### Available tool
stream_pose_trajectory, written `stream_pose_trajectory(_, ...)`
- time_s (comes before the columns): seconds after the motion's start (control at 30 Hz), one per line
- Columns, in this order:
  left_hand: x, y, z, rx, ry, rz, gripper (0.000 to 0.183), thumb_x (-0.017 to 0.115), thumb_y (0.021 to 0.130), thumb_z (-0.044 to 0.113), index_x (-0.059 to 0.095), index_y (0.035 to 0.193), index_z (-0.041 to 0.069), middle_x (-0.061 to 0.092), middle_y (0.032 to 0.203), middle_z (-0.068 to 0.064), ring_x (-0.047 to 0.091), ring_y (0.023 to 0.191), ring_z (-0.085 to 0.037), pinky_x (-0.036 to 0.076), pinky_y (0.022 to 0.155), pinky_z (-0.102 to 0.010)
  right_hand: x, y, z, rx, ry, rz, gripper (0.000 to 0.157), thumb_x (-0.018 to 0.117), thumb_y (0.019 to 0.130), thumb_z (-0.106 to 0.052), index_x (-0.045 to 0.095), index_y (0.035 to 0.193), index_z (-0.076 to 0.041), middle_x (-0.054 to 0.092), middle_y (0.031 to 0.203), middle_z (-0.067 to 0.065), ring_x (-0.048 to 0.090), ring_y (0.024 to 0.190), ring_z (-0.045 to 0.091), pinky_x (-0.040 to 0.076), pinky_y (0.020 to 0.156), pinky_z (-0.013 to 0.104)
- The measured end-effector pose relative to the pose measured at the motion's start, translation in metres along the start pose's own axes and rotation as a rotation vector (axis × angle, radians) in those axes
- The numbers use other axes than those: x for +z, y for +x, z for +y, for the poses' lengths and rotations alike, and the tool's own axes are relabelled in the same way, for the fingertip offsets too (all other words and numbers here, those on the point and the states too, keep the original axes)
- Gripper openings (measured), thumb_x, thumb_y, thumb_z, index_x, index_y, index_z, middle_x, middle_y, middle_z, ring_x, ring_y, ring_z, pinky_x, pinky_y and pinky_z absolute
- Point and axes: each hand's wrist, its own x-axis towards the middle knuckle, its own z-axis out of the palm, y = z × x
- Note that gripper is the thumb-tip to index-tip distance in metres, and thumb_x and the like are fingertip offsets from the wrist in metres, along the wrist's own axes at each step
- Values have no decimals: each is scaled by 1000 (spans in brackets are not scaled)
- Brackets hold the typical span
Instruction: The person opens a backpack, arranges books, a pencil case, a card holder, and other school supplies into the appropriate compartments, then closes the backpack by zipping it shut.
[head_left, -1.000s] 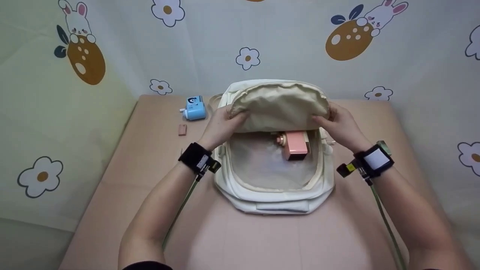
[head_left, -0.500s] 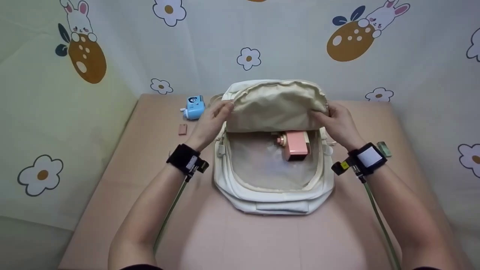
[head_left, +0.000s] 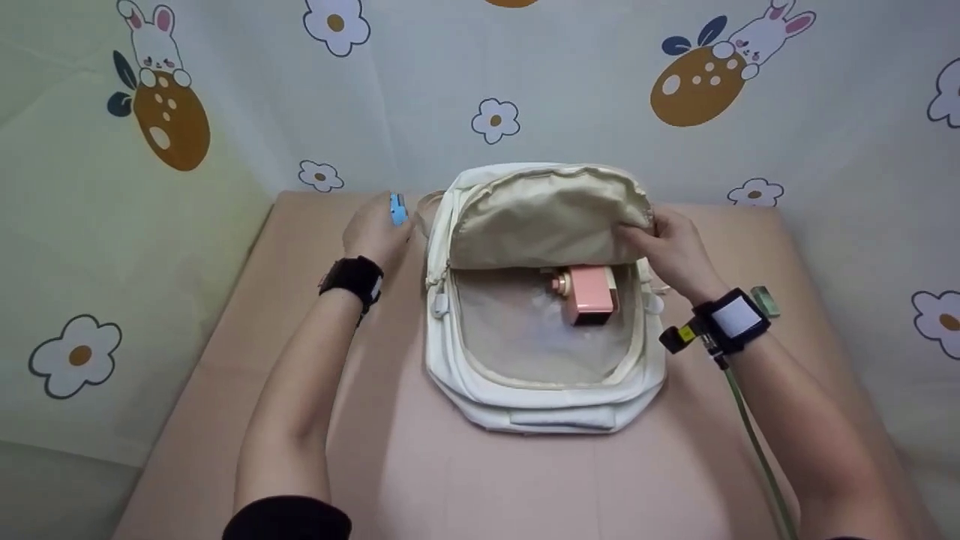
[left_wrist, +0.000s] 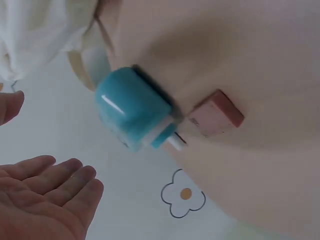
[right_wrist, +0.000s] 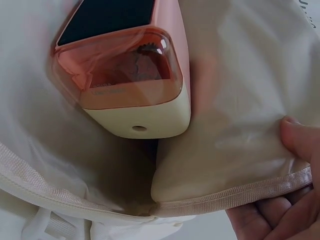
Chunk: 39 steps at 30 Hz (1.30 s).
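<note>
A white backpack [head_left: 472, 397] lies on the table with its front compartment unzipped and its beige-lined flap [head_left: 551, 221] folded back. My right hand [head_left: 679, 247] pinches the flap's right edge between thumb and fingers. Inside the compartment sits a pink crank pencil sharpener [right_wrist: 135, 90], its clear drawer and pencil hole facing the right wrist camera. Left of the bag, my left hand [head_left: 375, 231] reaches over a blue crank pencil sharpener [left_wrist: 132, 107]. In the left wrist view its fingers are straight, thumb spread, apart from the sharpener. The hand hides most of the sharpener in the head view.
Beside the blue sharpener lies a small pink block [left_wrist: 215, 117], hidden in the head view. A small green block [head_left: 766, 301] rests on the table near my right wrist. A patterned curtain [head_left: 420, 90] stands behind the table, and a bag strap [head_left: 430, 204] shows at the back left.
My left hand has let go of the flap's left edge and moved left to the blue pencil sharpener. The right hand still holds the flap, which stays folded back.
</note>
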Motion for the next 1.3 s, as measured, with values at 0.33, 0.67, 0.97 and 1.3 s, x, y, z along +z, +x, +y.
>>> stream_pose_trajectory(0.33,24,27,-16,-123,146,-48,93,57,97,54,27,152,-14,44,144,-36,41,135,-48,31,114,-55,1,-2,3,28,28,-12,38,75,93,-40,70,112,-8,66,96,9,59,85,21,50,73,28)
stream_pose_trajectory(0.67,32,29,-20,-188,40,-48,80,63,99,36,27,153,-12,47,139,-36,47,130,-48,39,108,-55,2,-2,2,34,30,-19,38,75,93,-42,71,113,-10,67,97,10,60,85,22,50,72,30)
stream_pose_trajectory(0.97,23,20,-18,-130,-6,-27,77,55,103,38,25,154,-11,45,141,-35,46,130,-48,40,106,-57,3,0,0,31,37,-30,40,75,93,-42,71,117,-10,70,104,10,63,92,22,52,79,30)
stream_pose_trajectory(1.3,-20,-42,-12,11,-80,-64,87,67,96,29,19,158,-7,39,152,-33,46,133,-46,38,111,-56,-1,-2,0,36,29,-21,39,75,93,-42,71,114,-9,68,100,10,61,88,22,51,76,29)
